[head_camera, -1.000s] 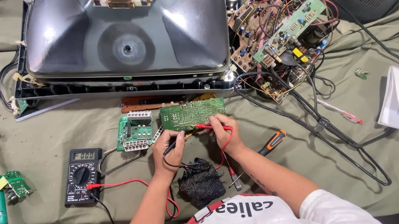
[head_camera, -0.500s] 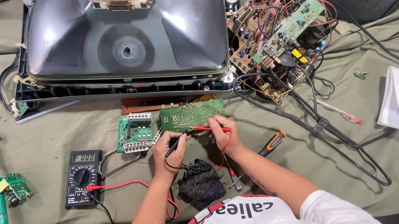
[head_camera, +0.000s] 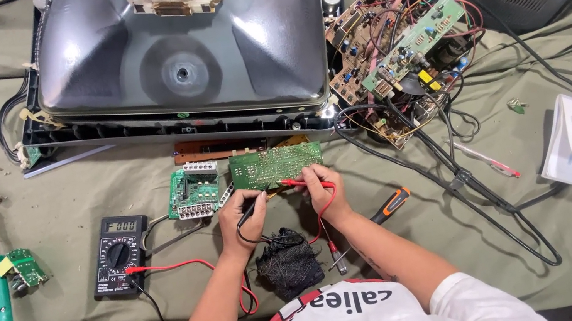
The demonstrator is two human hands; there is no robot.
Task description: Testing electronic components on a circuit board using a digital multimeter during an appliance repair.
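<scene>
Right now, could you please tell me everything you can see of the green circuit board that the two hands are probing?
The green circuit board is a flat rectangle lying solder side up on the olive cloth, its long side left to right, just in front of the picture tube. Its face is dotted with small pale solder points. The left hand holds a black probe and the right hand a red probe at its near edge. A smaller green board lies beside it.

Green circuit board (head_camera: 277, 166) lies flat, probes (head_camera: 295, 182) touching.
</scene>
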